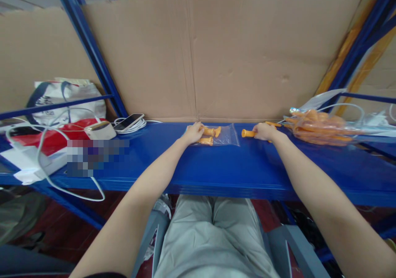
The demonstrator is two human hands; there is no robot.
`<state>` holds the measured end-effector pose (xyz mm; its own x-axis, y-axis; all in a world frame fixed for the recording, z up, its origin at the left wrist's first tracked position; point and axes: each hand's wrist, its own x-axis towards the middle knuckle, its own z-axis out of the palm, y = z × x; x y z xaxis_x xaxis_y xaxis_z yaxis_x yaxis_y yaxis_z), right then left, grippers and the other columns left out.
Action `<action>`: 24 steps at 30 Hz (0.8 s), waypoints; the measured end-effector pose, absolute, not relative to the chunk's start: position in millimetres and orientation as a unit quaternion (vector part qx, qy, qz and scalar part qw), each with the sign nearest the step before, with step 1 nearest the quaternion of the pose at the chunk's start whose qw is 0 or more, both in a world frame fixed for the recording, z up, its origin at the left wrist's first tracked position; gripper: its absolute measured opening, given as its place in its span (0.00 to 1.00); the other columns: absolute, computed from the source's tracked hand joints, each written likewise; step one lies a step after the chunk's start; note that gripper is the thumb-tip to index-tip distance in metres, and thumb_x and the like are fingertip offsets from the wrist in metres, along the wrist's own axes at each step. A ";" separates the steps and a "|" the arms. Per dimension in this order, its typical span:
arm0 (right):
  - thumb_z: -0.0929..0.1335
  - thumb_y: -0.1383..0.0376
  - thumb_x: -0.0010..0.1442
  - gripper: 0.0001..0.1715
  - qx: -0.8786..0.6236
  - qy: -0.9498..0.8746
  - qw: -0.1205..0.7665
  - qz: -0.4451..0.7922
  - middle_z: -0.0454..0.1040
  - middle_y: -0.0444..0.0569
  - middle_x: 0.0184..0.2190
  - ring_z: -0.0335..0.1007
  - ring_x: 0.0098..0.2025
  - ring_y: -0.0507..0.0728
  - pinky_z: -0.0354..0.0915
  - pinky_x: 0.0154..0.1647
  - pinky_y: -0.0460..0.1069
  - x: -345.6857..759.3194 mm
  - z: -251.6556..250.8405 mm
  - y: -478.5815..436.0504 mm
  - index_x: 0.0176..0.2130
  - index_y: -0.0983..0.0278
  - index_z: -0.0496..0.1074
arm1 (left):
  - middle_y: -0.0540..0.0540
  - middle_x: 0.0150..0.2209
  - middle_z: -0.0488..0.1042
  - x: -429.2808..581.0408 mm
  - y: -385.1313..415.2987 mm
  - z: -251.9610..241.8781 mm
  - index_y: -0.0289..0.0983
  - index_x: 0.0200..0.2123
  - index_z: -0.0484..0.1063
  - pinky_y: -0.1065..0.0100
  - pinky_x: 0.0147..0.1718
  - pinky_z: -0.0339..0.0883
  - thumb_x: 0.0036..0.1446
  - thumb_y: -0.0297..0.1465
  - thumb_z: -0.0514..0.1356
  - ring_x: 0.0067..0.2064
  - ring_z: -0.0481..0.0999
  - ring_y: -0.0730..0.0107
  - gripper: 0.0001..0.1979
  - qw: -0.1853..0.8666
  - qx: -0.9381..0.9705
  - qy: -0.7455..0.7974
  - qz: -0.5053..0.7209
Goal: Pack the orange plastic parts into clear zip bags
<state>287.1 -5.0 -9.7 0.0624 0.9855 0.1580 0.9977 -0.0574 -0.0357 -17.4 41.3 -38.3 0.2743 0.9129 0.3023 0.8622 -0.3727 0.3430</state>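
Observation:
My left hand [194, 133] is at the left end of a small clear plastic bag [230, 135] that lies flat on the blue shelf. Its fingers are closed on the bag's edge. Orange plastic parts [206, 140], short and tube-like with flared ends, lie at the bag beside my fingertips; whether all are inside it I cannot tell. To the right of the bag, my right hand [262, 131] is closed around a similar orange plastic piece [248, 133], whose flared end sticks out to the left. More thin orange bits show behind and under that hand, partly hidden.
A large clear bag of orange parts [321, 127] lies at the right. On the left are a phone [130, 122] on a coiled white cable, a white charger block [100, 130], loose cables and a cloth bag [66, 100]. Cardboard [247, 55] walls the back between blue posts.

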 end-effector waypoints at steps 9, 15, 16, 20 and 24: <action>0.68 0.64 0.52 0.18 -0.669 -0.737 0.081 -0.054 0.80 0.47 0.37 0.74 0.43 0.61 0.64 0.45 0.53 266.0 5.9 -19.5 0.43 0.55 0.79 | 0.33 0.64 0.59 -19.5 41.9 -45.5 0.38 0.61 0.56 0.43 0.60 0.51 0.62 0.43 0.47 0.65 0.57 0.47 0.27 0.090 0.749 0.621 0.211; 0.69 0.63 0.51 0.13 -0.644 -0.760 0.073 -0.049 0.80 0.47 0.33 0.74 0.41 0.61 0.63 0.45 0.54 246.9 3.6 -25.8 0.38 0.55 0.80 | 0.35 0.63 0.62 -20.5 49.0 -50.5 0.37 0.61 0.57 0.52 0.61 0.51 0.61 0.42 0.47 0.65 0.59 0.53 0.27 0.072 0.776 0.590 0.210; 0.69 0.63 0.51 0.13 -0.642 -0.762 0.079 -0.043 0.80 0.47 0.33 0.74 0.41 0.61 0.63 0.45 0.54 243.0 2.5 -26.4 0.38 0.56 0.80 | 0.35 0.63 0.62 -20.8 50.3 -50.9 0.36 0.61 0.57 0.54 0.61 0.52 0.61 0.42 0.47 0.65 0.59 0.55 0.28 0.076 0.778 0.587 0.211; 0.70 0.62 0.52 0.11 -0.631 -0.767 0.115 0.021 0.79 0.46 0.29 0.74 0.35 0.58 0.63 0.41 0.52 230.4 -4.4 -25.4 0.37 0.58 0.80 | 0.34 0.63 0.61 -20.5 54.3 -52.5 0.33 0.62 0.55 0.60 0.61 0.53 0.61 0.41 0.47 0.64 0.60 0.58 0.29 0.099 0.783 0.570 0.226; 0.71 0.61 0.50 0.10 -0.602 -0.778 0.162 0.072 0.78 0.44 0.28 0.73 0.32 0.55 0.64 0.38 0.50 227.1 -14.5 -19.2 0.35 0.58 0.80 | 0.36 0.62 0.63 -17.9 55.4 -53.9 0.34 0.62 0.55 0.61 0.60 0.55 0.61 0.41 0.48 0.63 0.63 0.59 0.28 0.133 0.786 0.548 0.251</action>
<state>227.1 -19.2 -14.5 -0.2220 0.9610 0.1650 0.9145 0.2639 -0.3067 -17.9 55.4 -53.9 0.2722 0.9292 0.2500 0.7957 -0.3635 0.4845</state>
